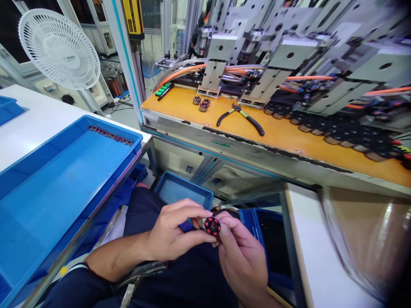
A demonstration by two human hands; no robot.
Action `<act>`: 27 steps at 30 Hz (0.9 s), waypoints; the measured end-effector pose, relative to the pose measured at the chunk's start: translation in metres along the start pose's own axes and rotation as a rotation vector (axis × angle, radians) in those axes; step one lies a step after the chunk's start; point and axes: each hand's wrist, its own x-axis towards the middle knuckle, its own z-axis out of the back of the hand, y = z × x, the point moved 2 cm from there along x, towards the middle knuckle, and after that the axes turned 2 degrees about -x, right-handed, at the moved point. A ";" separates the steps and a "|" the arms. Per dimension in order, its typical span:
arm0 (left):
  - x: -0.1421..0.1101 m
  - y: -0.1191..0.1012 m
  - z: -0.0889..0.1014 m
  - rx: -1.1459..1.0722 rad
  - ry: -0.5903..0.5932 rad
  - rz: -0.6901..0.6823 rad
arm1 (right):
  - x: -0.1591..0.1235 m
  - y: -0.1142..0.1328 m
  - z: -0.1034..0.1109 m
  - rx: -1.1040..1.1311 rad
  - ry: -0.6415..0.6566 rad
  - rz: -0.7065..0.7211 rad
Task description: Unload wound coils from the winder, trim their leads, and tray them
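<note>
Over my lap, my left hand (180, 229) pinches a small round motor stator (212, 226) between thumb and fingers. Its face is black with red segments round the centre and is turned up towards me. My right hand (240, 248) closes on the stator's right edge with thumb and forefinger. Part of the stator's side is hidden by my fingers. Three similar stators (203, 104) stand on the orange bench top (186, 107), beside diagonal cutters (239, 113) with black and yellow handles.
A blue tray (58, 171) at left holds a row of stators (111, 135) along its far end. Machine fixtures (212, 64) with orange hoses rise behind the bench. Rows of black-topped parts (334, 132) stand at right. A white fan (61, 49) is at far left.
</note>
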 end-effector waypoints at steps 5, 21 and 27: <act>-0.004 0.001 0.001 -0.027 0.032 0.013 | 0.001 0.002 -0.001 0.012 0.001 0.004; -0.002 0.018 -0.012 -0.914 0.285 0.683 | 0.018 0.080 0.005 -0.738 0.195 0.860; -0.003 0.015 -0.015 -0.873 0.269 0.727 | 0.021 0.077 0.009 -0.850 0.263 0.901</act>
